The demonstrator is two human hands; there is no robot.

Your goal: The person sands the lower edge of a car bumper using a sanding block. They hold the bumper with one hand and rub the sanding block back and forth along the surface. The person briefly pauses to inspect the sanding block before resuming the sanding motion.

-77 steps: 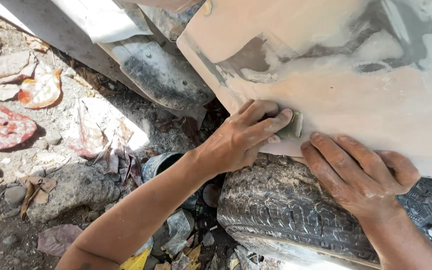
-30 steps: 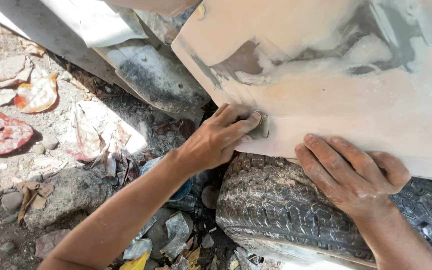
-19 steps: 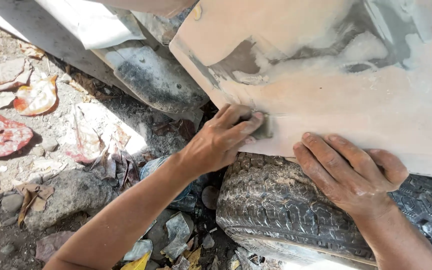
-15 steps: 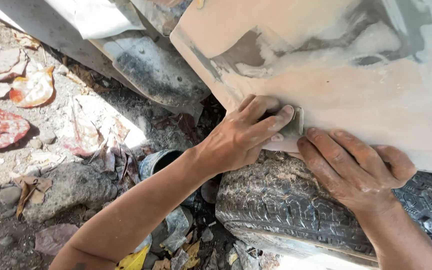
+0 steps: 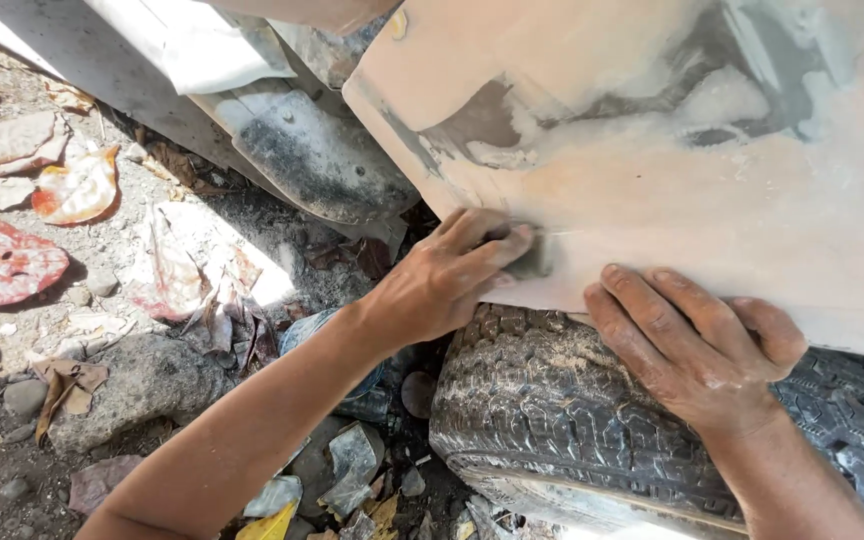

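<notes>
The largest thing in view is the vehicle body panel (image 5: 712, 200), pale peach with grey and white filler patches, hanging over the dusty tyre (image 5: 572, 420) beneath it. The work in hand looks like hand-sanding along the panel's lower lip, just above the tread. The left hand (image 5: 442, 280) is curled and pressed to the panel, fingers closed over a small grey sanding pad (image 5: 532, 262) that peeks out at the fingertips, blurred. The right hand (image 5: 697, 345) lies flat and spread across the panel's edge and the tyre, holding nothing, apparently steadying. The next move calls for firm, even pressure and short passes kept clear of the bracing fingers. Around them: a black mud flap (image 5: 322, 160), stony ground (image 5: 132, 300) with dry leaves, a round container (image 5: 317, 335), scraps of litter.
</notes>
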